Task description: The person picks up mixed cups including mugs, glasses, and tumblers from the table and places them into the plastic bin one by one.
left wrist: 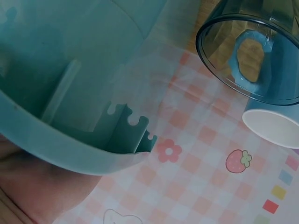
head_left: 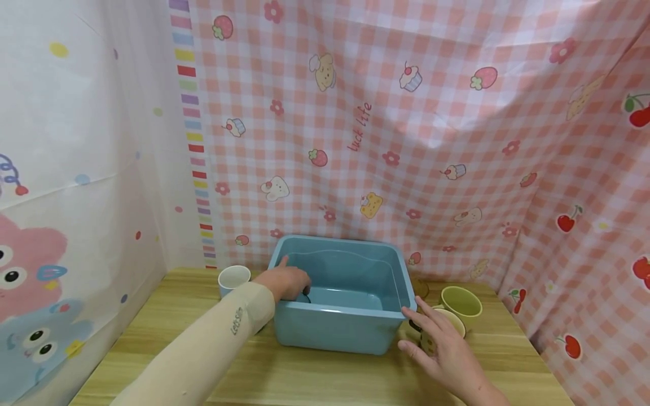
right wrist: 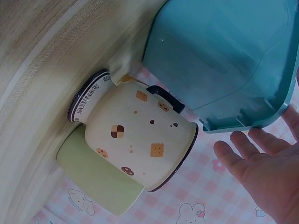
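Observation:
My left hand reaches over the left side of a blue plastic bin, its fingers dipping inside. A thin dark curved edge shows beside these fingers; what it belongs to is hidden. Only part of that hand appears in the left wrist view, behind the bin's rim. Spread fingers of my right hand reach to the bin's front right corner, fingertips at the rim. Close to this hand stands a cream enamel mug with cookie prints, a dark rim and a black handle.
A green cup and an amber-tinted piece stand right of the bin. Left of it are a white-lined cup and a clear glass mug. The wooden table meets a pink checked cloth behind.

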Action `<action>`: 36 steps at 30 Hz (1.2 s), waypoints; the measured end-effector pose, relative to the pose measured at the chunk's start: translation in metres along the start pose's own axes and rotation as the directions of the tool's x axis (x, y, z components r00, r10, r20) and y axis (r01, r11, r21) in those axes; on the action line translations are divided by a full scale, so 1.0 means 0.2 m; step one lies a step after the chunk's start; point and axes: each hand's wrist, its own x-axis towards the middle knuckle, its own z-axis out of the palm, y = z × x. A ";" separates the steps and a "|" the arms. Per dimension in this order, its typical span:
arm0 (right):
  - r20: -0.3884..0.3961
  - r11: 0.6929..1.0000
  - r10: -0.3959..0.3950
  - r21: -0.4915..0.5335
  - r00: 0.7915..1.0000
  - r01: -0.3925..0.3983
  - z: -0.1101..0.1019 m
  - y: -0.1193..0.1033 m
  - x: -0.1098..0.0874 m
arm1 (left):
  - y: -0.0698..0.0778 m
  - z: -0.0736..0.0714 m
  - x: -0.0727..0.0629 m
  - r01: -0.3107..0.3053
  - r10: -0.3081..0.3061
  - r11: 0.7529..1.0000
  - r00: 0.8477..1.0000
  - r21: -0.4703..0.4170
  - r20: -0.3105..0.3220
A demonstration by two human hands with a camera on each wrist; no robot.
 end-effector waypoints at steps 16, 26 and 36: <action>-0.005 1.000 -0.021 0.013 1.000 0.021 0.00 -0.01 -0.01 | -0.01 -0.02 -0.02 -0.008 0.008 1.000 0.998 0.008 -0.063; 0.007 1.000 -0.016 0.002 1.000 0.016 0.01 0.00 -0.01 | -0.06 -0.09 -0.13 -0.046 0.011 0.988 0.972 -0.145 -0.234; 0.013 1.000 -0.028 0.004 1.000 0.028 -0.02 -0.02 0.01 | -0.12 -0.09 -0.24 -0.092 -0.018 0.967 0.906 -0.239 -0.423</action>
